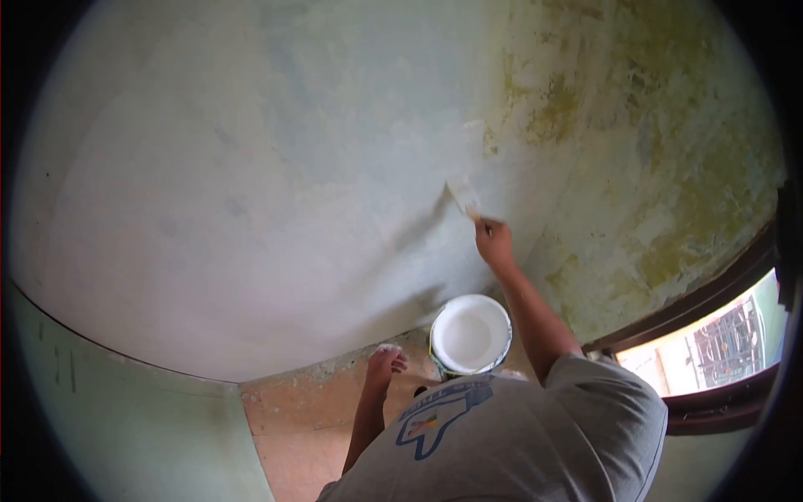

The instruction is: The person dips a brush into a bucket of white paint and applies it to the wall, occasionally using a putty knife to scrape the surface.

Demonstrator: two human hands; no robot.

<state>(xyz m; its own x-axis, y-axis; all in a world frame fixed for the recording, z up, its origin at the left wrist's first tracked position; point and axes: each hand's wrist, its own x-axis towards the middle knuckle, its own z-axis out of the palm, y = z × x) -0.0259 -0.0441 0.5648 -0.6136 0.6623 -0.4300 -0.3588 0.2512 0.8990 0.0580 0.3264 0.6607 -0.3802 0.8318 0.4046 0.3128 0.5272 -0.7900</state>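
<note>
My right hand [493,241] is closed around the handle of a flat paintbrush [462,197]. The brush's pale head is against the wall [335,151], on the whitish part near the patchy green-yellow area. A dark shadow of it falls to the left. Low beside my body, my left hand [386,361] hangs with loosely bent fingers, white smears on it and nothing visible in it. Between the two hands is a white bucket [470,335] with pale material inside and a smeared rim.
Orange-brown floor tiles [301,427] with white splatters run along the wall's foot. A pale green wall [125,410] meets it at the left. On the right, a dark-framed window [711,343] shows bright light and a metal grille.
</note>
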